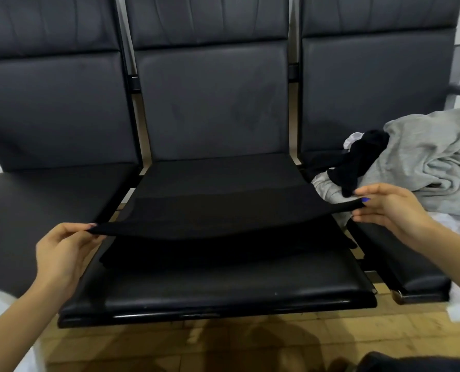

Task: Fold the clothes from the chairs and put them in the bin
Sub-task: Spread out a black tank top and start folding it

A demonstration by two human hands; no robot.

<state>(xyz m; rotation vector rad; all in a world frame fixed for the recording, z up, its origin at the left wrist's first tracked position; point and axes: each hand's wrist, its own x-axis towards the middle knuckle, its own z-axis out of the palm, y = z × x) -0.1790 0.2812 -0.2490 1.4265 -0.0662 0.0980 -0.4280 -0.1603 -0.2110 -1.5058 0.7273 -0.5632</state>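
Progress-wise you're mid-fold on one black garment (pixel 218 218), spread over the middle seat (pixel 223 291) at frame centre. Your left hand (pixel 62 251) pinches its lower-left corner and your right hand (pixel 384 208) pinches the right corner, both lifting that edge taut. Heap of grey and black clothes (pixel 411 162) at right still waits; can't see any bin.

both hands (pixel 62 245) pinching black garment (pixel 223 218), middle chair (pixel 223 294)

The black garment (pixel 223 221) is matt, smooth knit cloth; the chair seat (pixel 223 294) looks like glossy leather-like padding; the grey clothing (pixel 424 162) is soft fleecy cloth; the floor (pixel 223 345) is yellowish wood
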